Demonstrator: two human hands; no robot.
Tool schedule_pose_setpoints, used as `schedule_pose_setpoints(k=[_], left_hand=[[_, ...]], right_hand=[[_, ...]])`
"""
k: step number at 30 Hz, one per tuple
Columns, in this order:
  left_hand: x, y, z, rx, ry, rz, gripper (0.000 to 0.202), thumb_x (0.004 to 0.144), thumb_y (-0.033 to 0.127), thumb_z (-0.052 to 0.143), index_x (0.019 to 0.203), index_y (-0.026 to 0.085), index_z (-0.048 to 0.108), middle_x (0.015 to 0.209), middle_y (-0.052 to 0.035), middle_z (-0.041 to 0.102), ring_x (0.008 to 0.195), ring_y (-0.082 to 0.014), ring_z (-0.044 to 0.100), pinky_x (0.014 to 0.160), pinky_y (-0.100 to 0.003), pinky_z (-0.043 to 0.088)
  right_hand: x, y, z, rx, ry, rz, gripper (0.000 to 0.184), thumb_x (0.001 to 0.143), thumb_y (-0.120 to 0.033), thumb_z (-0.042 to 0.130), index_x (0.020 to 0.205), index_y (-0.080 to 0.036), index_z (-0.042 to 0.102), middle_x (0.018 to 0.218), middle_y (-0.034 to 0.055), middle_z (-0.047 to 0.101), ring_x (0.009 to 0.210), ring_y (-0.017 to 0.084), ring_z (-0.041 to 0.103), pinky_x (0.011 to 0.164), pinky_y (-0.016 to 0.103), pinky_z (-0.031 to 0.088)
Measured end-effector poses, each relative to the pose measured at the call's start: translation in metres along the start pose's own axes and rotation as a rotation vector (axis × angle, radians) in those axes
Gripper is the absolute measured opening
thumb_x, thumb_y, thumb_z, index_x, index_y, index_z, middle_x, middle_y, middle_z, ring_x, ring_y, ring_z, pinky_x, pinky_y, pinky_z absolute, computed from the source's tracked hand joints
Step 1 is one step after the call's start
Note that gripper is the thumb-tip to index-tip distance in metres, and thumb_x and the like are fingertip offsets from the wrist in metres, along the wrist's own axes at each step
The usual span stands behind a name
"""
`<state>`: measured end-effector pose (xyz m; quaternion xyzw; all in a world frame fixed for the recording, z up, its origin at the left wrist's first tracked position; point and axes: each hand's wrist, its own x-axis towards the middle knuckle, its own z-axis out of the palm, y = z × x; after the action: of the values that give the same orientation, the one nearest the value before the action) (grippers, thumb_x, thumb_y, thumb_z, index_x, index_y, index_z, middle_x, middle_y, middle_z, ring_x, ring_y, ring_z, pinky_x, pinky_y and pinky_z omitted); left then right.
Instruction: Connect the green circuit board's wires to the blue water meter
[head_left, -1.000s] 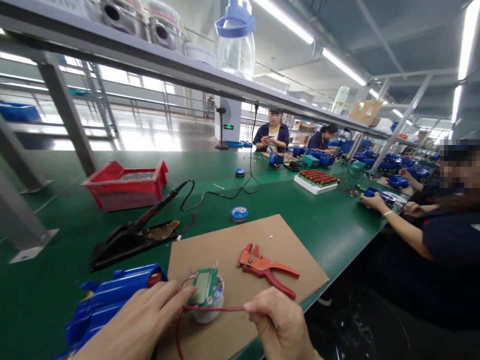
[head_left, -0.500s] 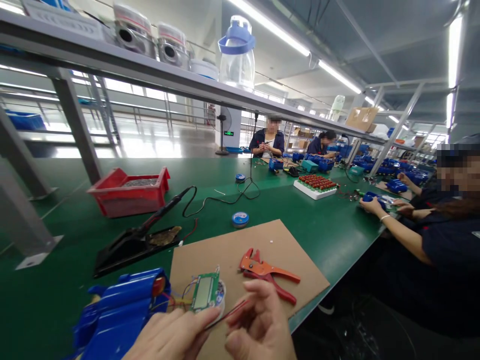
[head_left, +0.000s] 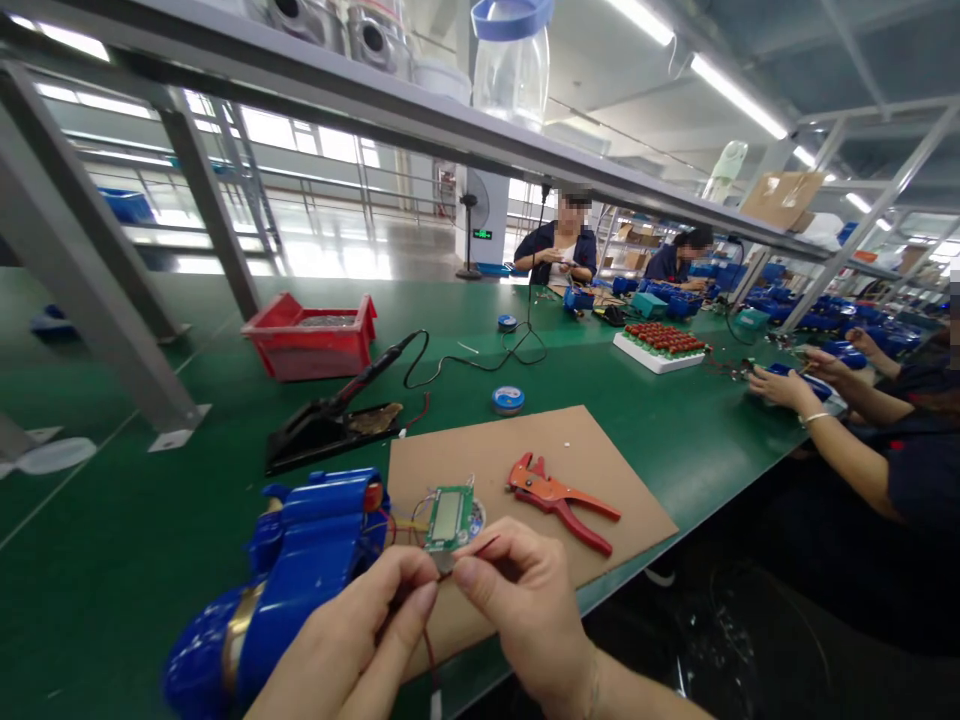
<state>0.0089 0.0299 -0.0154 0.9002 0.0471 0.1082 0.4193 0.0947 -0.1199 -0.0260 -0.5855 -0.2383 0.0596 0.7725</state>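
My left hand (head_left: 352,640) and my right hand (head_left: 525,600) meet at the near table edge, both pinching a thin red wire (head_left: 480,548) between their fingertips. Just beyond the fingertips lies a small green circuit board (head_left: 450,518) with a grey display, resting on a white reel on a brown cardboard sheet (head_left: 540,450). Coloured wires run from the board into a blue plastic housing (head_left: 300,570) lying to the left of my hands.
Red wire strippers (head_left: 559,497) lie on the cardboard. A soldering iron on its black stand (head_left: 330,425), a red bin (head_left: 311,335) and a solder reel (head_left: 508,399) sit further back. Other people work at the right and far end of the green table (head_left: 112,540).
My hands came together: the right hand moved left along the red wire toward the left fingertips, shortening the stretched span. The view shifted right and down.
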Motion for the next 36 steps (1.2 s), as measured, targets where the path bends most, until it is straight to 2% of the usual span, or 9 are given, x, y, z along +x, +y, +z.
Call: schedule_pose_setpoints(k=[3, 6, 9, 13, 20, 25, 32, 34, 36], left_hand=[[-0.001, 0.014, -0.005, -0.035, -0.041, -0.069, 0.038, 0.096, 0.059, 0.047, 0.092, 0.023, 0.060, 0.084, 0.0004, 0.070, 0.076, -0.0153, 0.068, 0.068, -0.018, 0.053], [-0.001, 0.023, -0.005, -0.036, 0.013, -0.073, 0.039, 0.093, 0.060, 0.054, 0.093, 0.022, 0.064, 0.090, -0.0009, 0.073, 0.083, -0.0161, 0.070, 0.072, -0.017, 0.053], [-0.002, 0.025, -0.002, -0.072, 0.047, -0.073, 0.037, 0.093, 0.059, 0.057, 0.092, 0.023, 0.066, 0.088, 0.0008, 0.073, 0.081, -0.0152, 0.070, 0.071, -0.016, 0.052], [-0.004, 0.022, 0.001, -0.137, 0.024, -0.127, 0.039, 0.094, 0.060, 0.057, 0.091, 0.023, 0.066, 0.082, 0.0015, 0.072, 0.076, -0.0156, 0.068, 0.066, -0.017, 0.051], [-0.008, 0.020, 0.003, -0.237, 0.038, -0.171, 0.040, 0.093, 0.062, 0.058, 0.090, 0.023, 0.067, 0.084, -0.0003, 0.073, 0.079, -0.0173, 0.068, 0.070, -0.019, 0.054], [-0.009, 0.025, 0.004, -0.236, 0.018, -0.182, 0.041, 0.093, 0.061, 0.057, 0.088, 0.022, 0.067, 0.082, -0.0005, 0.073, 0.078, -0.0175, 0.067, 0.069, -0.021, 0.053], [-0.011, 0.030, -0.002, -0.260, -0.015, -0.200, 0.035, 0.097, 0.051, 0.055, 0.083, 0.022, 0.066, 0.076, 0.0010, 0.066, 0.073, -0.0153, 0.059, 0.066, -0.023, 0.043], [-0.019, 0.037, 0.001, -0.325, 0.012, -0.219, 0.030, 0.097, 0.045, 0.054, 0.083, 0.021, 0.066, 0.079, -0.0002, 0.067, 0.076, -0.0156, 0.058, 0.069, -0.025, 0.042], [-0.026, 0.041, 0.010, -0.339, 0.051, -0.225, 0.028, 0.093, 0.043, 0.055, 0.084, 0.020, 0.070, 0.081, -0.0030, 0.070, 0.077, -0.0170, 0.061, 0.071, -0.027, 0.044]], right_hand=[[-0.001, -0.001, -0.001, 0.078, -0.043, 0.141, 0.022, 0.073, -0.037, 0.084, 0.070, -0.017, 0.076, 0.076, 0.0047, 0.075, 0.072, 0.016, 0.068, 0.072, 0.027, 0.056], [-0.003, -0.005, -0.003, 0.068, -0.069, 0.183, 0.021, 0.073, -0.034, 0.085, 0.068, -0.017, 0.075, 0.076, 0.0049, 0.074, 0.072, 0.015, 0.067, 0.071, 0.027, 0.055], [-0.004, -0.008, -0.005, 0.076, -0.074, 0.168, 0.016, 0.073, -0.032, 0.085, 0.070, -0.017, 0.077, 0.077, 0.0045, 0.075, 0.072, 0.015, 0.068, 0.071, 0.026, 0.056], [-0.005, -0.006, -0.008, 0.045, -0.075, 0.135, 0.014, 0.074, -0.032, 0.086, 0.072, -0.020, 0.080, 0.079, 0.0046, 0.078, 0.074, 0.016, 0.072, 0.071, 0.025, 0.057], [-0.005, -0.005, -0.009, -0.043, -0.090, 0.102, 0.016, 0.077, -0.037, 0.084, 0.071, -0.023, 0.082, 0.075, 0.0039, 0.076, 0.070, 0.015, 0.071, 0.067, 0.025, 0.058], [-0.007, -0.008, -0.007, -0.002, -0.103, 0.087, 0.009, 0.076, -0.033, 0.085, 0.071, -0.025, 0.083, 0.072, 0.0031, 0.076, 0.067, 0.013, 0.070, 0.064, 0.022, 0.056], [-0.009, -0.005, -0.013, -0.062, -0.057, -0.004, 0.012, 0.080, -0.034, 0.081, 0.078, -0.022, 0.082, 0.072, 0.0039, 0.074, 0.065, 0.013, 0.067, 0.059, 0.022, 0.055], [-0.019, -0.002, -0.019, -0.108, -0.089, -0.063, 0.015, 0.085, -0.033, 0.076, 0.075, -0.023, 0.080, 0.070, 0.0038, 0.073, 0.064, 0.015, 0.069, 0.059, 0.023, 0.057], [-0.031, 0.004, -0.026, -0.207, -0.156, -0.197, 0.015, 0.086, -0.033, 0.075, 0.073, -0.026, 0.079, 0.068, 0.0040, 0.072, 0.061, 0.016, 0.069, 0.054, 0.024, 0.057]])
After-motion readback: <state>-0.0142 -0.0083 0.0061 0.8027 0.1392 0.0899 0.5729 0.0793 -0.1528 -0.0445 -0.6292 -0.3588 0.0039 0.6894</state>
